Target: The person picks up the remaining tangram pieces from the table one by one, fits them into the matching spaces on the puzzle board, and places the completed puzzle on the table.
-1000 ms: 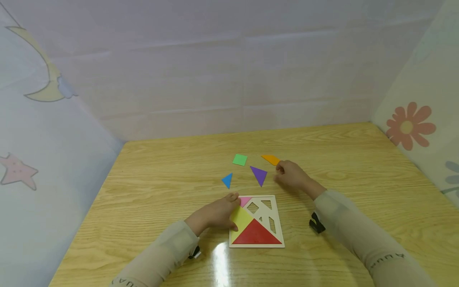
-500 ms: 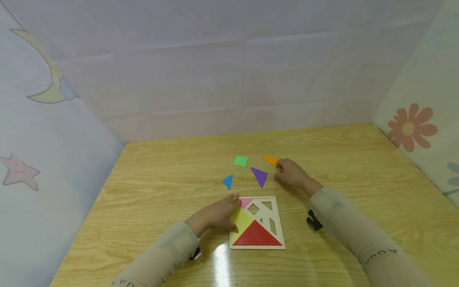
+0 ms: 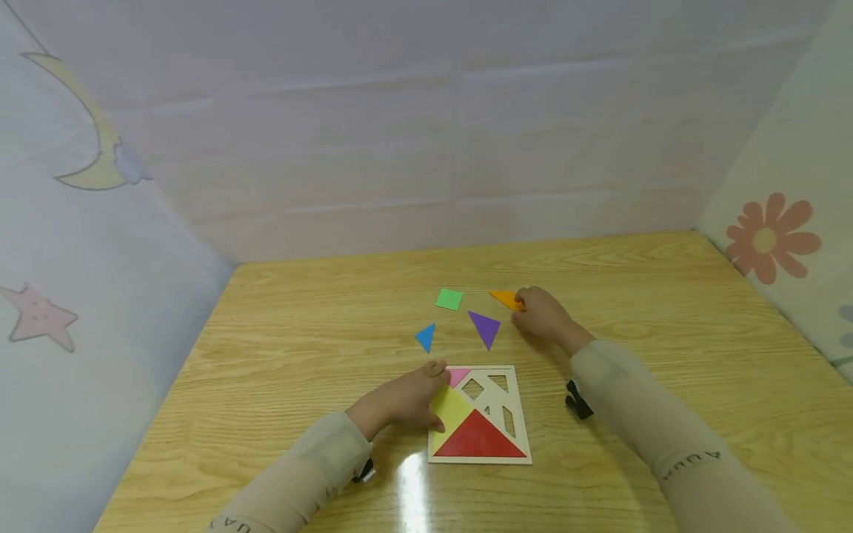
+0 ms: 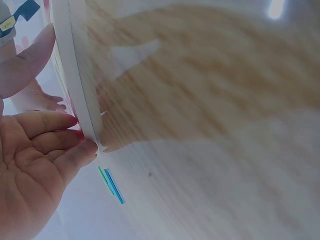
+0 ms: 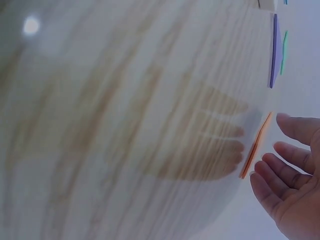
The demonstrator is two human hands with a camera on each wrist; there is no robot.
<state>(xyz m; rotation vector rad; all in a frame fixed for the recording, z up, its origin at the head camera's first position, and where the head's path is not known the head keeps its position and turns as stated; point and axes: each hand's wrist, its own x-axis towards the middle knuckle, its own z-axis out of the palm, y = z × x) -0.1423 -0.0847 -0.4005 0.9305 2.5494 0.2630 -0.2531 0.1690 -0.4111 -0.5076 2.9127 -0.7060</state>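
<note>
A pale tangram board (image 3: 480, 460) lies on the table, holding a yellow triangle (image 3: 455, 403), a red triangle (image 3: 477, 438) and a small pink piece (image 3: 458, 376). Cut-out shapes show through its right part. My left hand (image 3: 406, 396) rests on the board's left side, fingers and thumb laid over the edge and the yellow triangle. Farther back, my right hand (image 3: 543, 318) is at the right end of an orange parallelogram (image 3: 504, 297). In the right wrist view its fingers (image 5: 272, 192) are spread and slightly bent, close over the orange piece, which lies flat.
Behind the board lie a purple triangle (image 3: 485, 328), a blue triangle (image 3: 426, 337) and a green square (image 3: 449, 299). The wooden table (image 3: 300, 318) runs back to a pale cloth wall (image 3: 373, 133), with printed side walls left and right.
My right hand has shifted slightly to the left, so its fingertips now overlap the orange parallelogram's end. My left hand and the board keep their places.
</note>
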